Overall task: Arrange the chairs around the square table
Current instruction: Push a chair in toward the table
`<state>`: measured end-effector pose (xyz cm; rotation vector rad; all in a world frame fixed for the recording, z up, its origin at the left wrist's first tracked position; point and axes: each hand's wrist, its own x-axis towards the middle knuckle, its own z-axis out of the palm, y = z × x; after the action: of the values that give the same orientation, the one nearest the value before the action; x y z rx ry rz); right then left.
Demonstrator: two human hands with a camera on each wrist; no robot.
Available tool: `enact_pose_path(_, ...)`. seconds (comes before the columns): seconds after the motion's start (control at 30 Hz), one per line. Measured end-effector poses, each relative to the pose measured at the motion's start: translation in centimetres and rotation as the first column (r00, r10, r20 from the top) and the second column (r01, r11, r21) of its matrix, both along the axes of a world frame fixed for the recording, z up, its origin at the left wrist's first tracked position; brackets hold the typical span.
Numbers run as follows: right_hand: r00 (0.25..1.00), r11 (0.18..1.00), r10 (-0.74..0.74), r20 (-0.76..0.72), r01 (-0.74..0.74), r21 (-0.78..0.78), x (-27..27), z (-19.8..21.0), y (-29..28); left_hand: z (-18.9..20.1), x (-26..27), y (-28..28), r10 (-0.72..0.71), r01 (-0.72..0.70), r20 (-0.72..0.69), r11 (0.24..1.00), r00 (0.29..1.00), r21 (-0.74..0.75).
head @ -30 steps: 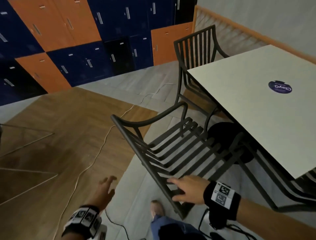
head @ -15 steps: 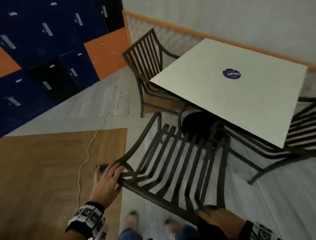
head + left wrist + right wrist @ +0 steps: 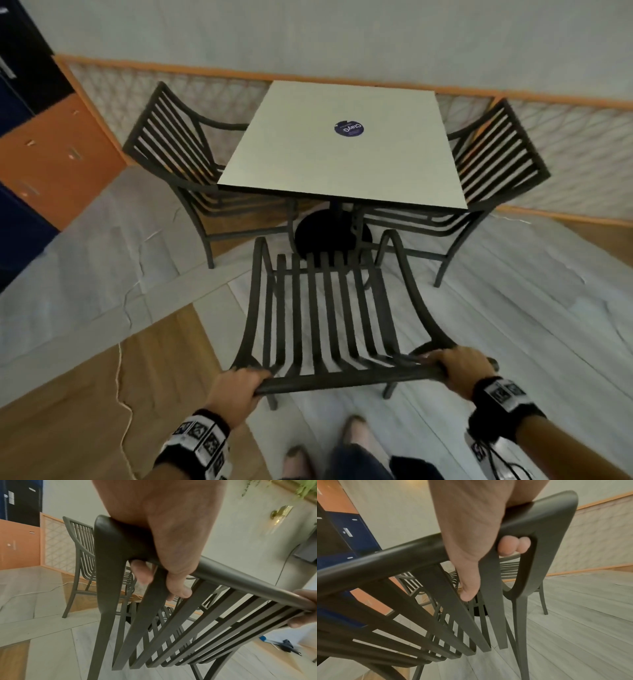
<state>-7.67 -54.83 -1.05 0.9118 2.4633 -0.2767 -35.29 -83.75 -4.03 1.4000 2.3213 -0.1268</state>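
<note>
A dark slatted chair (image 3: 325,308) stands in front of me, facing the near side of the square white table (image 3: 342,150). My left hand (image 3: 236,385) grips the left end of its top rail (image 3: 240,577), fingers curled under. My right hand (image 3: 459,366) grips the right end of that rail (image 3: 385,559). A second dark chair (image 3: 171,150) is tucked at the table's left side, and a third chair (image 3: 500,154) at its right side. The table carries a round blue sticker (image 3: 348,128) and stands on a black round base (image 3: 325,236).
Orange and blue lockers (image 3: 41,154) fill the left. A lattice panel with orange trim (image 3: 565,144) runs along the far wall. A thin white cable (image 3: 120,377) trails over the wooden floor at my left. My feet (image 3: 352,431) are just behind the chair.
The chair has swung round from a tilted, sideways pose to face the table squarely. My left hand took hold of the top rail, and both hands now grip its ends.
</note>
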Motion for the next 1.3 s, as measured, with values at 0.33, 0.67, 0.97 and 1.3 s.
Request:
enact_pose_path(0.33, 0.997, 0.999, -0.049, -0.053, 0.049, 0.006, 0.5, -2.1, -7.0, 0.0, -4.1, -3.8, -0.030, 0.029, -0.019, 0.999, 0.999, -0.043)
enact_pose_path(0.67, 0.994, 0.999, -0.044, -0.097, 0.043, -0.009, -3.5, -2.2, -5.7, -0.8, -9.7, -1.3, -0.073, 0.068, -0.076, 0.996, 0.994, -0.063)
enact_pose_path(0.97, 0.992, 0.998, -0.053, -0.113, 0.055, 0.012, -7.1, -2.8, -2.1, -0.5, -13.5, 3.2, -0.057, 0.049, -0.090, 0.995, 0.994, -0.091)
enact_pose_path(1.3, 0.992, 0.998, -0.059, -0.109, 0.059, -0.001, -9.7, -3.0, 1.1, -1.1, -16.0, 6.4, -0.058, 0.055, -0.074, 0.998, 0.996, -0.043)
